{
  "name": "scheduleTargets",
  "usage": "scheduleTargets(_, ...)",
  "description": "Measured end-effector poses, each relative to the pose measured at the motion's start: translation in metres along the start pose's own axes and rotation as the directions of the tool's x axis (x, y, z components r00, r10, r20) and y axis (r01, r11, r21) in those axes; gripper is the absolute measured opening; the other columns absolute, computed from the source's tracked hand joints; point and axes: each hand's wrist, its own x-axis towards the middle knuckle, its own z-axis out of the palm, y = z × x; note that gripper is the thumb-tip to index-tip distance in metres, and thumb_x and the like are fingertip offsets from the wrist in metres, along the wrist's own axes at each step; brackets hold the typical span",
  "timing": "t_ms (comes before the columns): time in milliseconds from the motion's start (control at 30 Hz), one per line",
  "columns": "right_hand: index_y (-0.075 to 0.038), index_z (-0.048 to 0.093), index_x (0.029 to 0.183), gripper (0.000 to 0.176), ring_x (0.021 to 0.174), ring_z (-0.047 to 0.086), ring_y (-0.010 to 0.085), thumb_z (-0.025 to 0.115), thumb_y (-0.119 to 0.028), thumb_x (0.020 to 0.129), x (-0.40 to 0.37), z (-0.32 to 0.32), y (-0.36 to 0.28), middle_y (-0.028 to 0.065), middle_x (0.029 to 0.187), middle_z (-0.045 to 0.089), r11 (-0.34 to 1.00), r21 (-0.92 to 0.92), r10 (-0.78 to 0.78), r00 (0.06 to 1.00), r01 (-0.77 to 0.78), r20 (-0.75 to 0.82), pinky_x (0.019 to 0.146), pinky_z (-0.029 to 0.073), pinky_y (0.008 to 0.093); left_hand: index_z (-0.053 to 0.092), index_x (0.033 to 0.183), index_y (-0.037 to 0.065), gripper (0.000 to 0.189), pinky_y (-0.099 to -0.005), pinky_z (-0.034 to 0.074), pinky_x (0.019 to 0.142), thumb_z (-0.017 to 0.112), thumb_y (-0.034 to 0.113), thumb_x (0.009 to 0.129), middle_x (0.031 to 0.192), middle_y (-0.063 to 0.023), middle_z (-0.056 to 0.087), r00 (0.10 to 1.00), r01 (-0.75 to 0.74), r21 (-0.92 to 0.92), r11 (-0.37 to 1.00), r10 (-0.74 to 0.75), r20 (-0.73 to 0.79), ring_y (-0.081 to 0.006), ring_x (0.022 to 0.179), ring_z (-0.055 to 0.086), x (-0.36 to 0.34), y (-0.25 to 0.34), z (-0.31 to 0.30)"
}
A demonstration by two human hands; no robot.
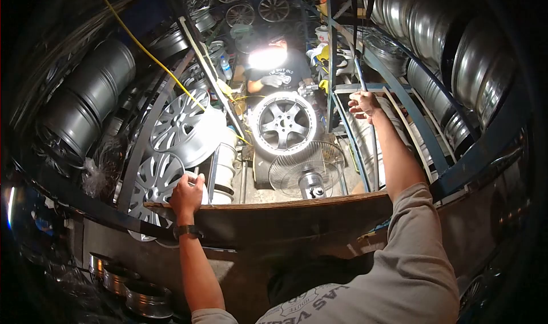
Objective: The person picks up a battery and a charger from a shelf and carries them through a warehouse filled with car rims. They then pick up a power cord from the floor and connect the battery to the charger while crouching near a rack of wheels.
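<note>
we observe the right hand [364,106] raised, its fingers closed around a slender pole [360,74], which extends above and below the grip beside the blue metal rack [434,131]. the left hand [187,195] is at the left end of a wooden-edged board [285,203]. its fingers are curled; we cannot tell whether it grips the pale item just beside it or merely rests by the edge. a dark watch [188,231] is on the left wrist.

beyond the board we note a wire-caged fan [312,181], and behind it a five-spoke wheel rim [283,123], standing upright under strong light. a second person [288,67] in a dark shirt is behind this rim, wearing pale gloves; a bright glare sits above the shirt.

on the left side we record silver multi-spoke rims [154,178], near the left hand, and a row of dark grey barrels [90,98] farther out. a yellow cord [149,53] crosses that side diagonally. a bottle [226,67] is near the second person. polished barrels [416,21] line the upper right, and three shiny rims [148,308] sit at lower left.
</note>
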Motion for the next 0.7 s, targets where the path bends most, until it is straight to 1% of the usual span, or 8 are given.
scheduleTargets(200,-0.016,0.062,0.104,0.024,0.07,0.064,0.0156,0.066,-0.033,0.088,-0.003,0.002,0.0,0.0006,0.089,0.065,1.0,0.004,0.021,1.0,-0.021,0.003,0.066,0.05,0.0378,0.067,0.093,0.012,0.044,-0.0491,0.05,0.082,0.06,0.055,0.085,0.099,-0.0169,0.072,1.0,0.009,0.022,1.0,-0.009,0.01,-0.0401,0.097,0.066,0.002,-0.002,0.002)
scheduleTargets(300,-0.016,0.062,0.105,0.024,0.07,0.065,0.0156,0.066,-0.032,0.088,-0.003,0.002,0.001,0.0005,0.087,0.066,1.0,0.004,0.021,1.0,-0.021,0.009,0.063,0.051,0.0367,0.066,0.093,0.012,0.044,-0.0494,0.05,0.082,0.059,0.055,0.085,0.099,-0.017,0.072,1.0,-0.017,0.002,1.0,0.017,-0.003,-0.0402,0.097,0.066,0.002,-0.003,0.001)
scheduleTargets(367,-0.016,0.063,0.105,0.023,0.069,0.065,0.0147,0.066,-0.032,0.089,-0.005,0.003,0.0,0.0001,0.085,0.066,1.0,-0.003,0.021,1.0,-0.021,-0.012,0.06,0.052,0.0353,0.066,0.093,0.012,0.043,-0.0494,0.049,0.081,0.058,0.054,0.086,0.099,-0.0171,0.072,0.997,-0.043,0.023,0.999,0.042,0.064,-0.0397,0.097,0.066,0.0,-0.001,-0.001)
scheduleTargets(433,-0.015,0.062,0.105,0.023,0.068,0.065,0.0142,0.065,-0.031,0.089,-0.002,0.002,0.002,-0.0004,0.083,0.065,1.0,0.008,0.009,1.0,-0.009,0.001,0.061,0.052,0.0352,0.065,0.091,0.01,0.042,-0.0483,0.05,0.081,0.06,0.051,0.086,0.097,-0.0169,0.071,0.996,-0.065,0.011,0.998,0.064,0.066,-0.0388,0.095,0.066,0.005,-0.005,0.001)
scheduleTargets(500,-0.015,0.061,0.104,0.022,0.067,0.064,0.0137,0.065,-0.031,0.089,-0.004,0.001,0.006,-0.001,0.082,0.064,1.0,0.012,0.008,1.0,-0.008,-0.022,0.06,0.052,0.0356,0.065,0.089,0.008,0.038,-0.0466,0.051,0.079,0.065,0.045,0.085,0.093,-0.0163,0.071,0.971,-0.185,-0.058,0.981,0.192,0.144,-0.0379,0.091,0.066,0.012,-0.002,0.0)
scheduleTargets(533,-0.015,0.061,0.103,0.021,0.067,0.064,0.0138,0.065,-0.03,0.089,-0.005,0.002,0.007,-0.0011,0.081,0.064,1.0,0.012,0.026,0.999,-0.026,-0.027,0.06,0.051,0.0358,0.065,0.087,0.006,0.036,-0.0454,0.051,0.078,0.069,0.041,0.083,0.09,-0.0165,0.07,0.96,-0.235,-0.074,0.969,0.243,0.142,-0.0374,0.088,0.066,0.013,0.014,-0.008)
scheduleTargets(633,-0.015,0.06,0.102,0.021,0.066,0.062,0.0149,0.066,-0.031,0.09,-0.001,0.005,0.009,-0.0006,0.082,0.062,0.997,0.034,0.072,0.997,-0.072,-0.014,0.06,0.051,0.0372,0.065,0.086,0.002,0.036,-0.0452,0.051,0.075,0.069,0.039,0.084,0.086,-0.0182,0.068,0.885,-0.448,-0.207,0.87,0.464,0.034,-0.0375,0.083,0.066,0.042,0.052,-0.001)
scheduleTargets(700,-0.014,0.059,0.104,0.022,0.067,0.061,0.0161,0.066,-0.031,0.09,-0.002,0.01,0.009,0.0003,0.084,0.062,0.995,0.032,0.09,0.996,-0.09,0.01,0.06,0.051,0.0378,0.066,0.085,0.001,0.037,-0.039,0.051,0.066,0.067,0.037,0.089,0.08,-0.0157,0.068,0.774,-0.602,-0.332,0.727,0.633,-0.017,-0.0285,0.073,0.067,0.055,0.09,0.004)
